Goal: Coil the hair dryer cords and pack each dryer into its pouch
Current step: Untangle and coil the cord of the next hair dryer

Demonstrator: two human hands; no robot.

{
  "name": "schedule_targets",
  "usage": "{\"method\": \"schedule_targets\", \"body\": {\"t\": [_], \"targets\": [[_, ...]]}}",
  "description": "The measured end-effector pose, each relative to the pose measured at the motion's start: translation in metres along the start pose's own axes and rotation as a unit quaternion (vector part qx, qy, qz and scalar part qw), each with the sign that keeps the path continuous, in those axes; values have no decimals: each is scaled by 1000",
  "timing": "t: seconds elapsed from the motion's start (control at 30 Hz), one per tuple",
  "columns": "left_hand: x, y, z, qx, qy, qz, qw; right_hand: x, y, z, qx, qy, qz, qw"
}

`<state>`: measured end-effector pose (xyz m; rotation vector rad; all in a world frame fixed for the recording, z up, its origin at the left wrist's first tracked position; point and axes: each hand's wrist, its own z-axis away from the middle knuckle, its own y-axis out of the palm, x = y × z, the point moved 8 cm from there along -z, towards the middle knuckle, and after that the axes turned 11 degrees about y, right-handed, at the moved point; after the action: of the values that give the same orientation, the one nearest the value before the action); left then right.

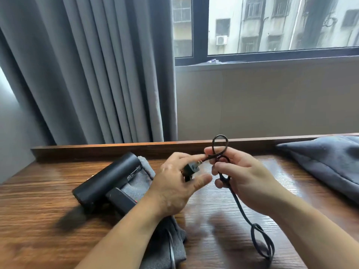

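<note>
The hair dryer (108,179) lies on its side on the wooden tabletop (38,220), partly on top of a gray pouch (137,184). Just right of the hair dryer, the left hand (174,183) is raised off the wood, its fingers (192,158) curled round the black plug (191,168). Right of that, the right hand (246,181) has its fingers (223,167) closed on the black cord (240,208). One small loop sticks up above them, and the rest hangs to a loose loop on the wood, nearer to the person than the hair dryer. Far right of the hair dryer lies a gray cushion (330,164). Behind the hair dryer hangs a gray curtain (87,74), with a window (272,26) to its right.
</note>
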<state>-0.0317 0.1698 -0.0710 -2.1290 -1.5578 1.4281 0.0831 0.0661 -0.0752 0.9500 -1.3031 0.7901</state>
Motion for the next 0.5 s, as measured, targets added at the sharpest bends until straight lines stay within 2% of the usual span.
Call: {"method": "schedule_targets", "body": {"t": [0.1, 0.17, 0.2, 0.27, 0.33, 0.4, 0.5], "targets": [[-6, -5, -1, -29, 23, -19, 999, 1, 6, 3, 15, -7, 33, 999], [-1, -8, -1, -49, 5, 41, 998, 3, -6, 0, -55, -41, 154, 986], [1, -11, 0, -71, -15, 114, 991, 7, -13, -1, -98, -66, 236, 965], [7, -22, 2, -149, -54, 296, 942, 12, -22, -3, -135, -82, 315, 936], [19, -34, 3, -220, -90, 434, 869, 8, -25, -4, -108, -49, 261, 958], [33, -42, 5, -257, -133, 485, 825, 2, -24, -3, -78, -21, 199, 977], [56, -42, 14, -310, -217, 479, 792, 5, -27, -1, -97, -37, 159, 982]]}}
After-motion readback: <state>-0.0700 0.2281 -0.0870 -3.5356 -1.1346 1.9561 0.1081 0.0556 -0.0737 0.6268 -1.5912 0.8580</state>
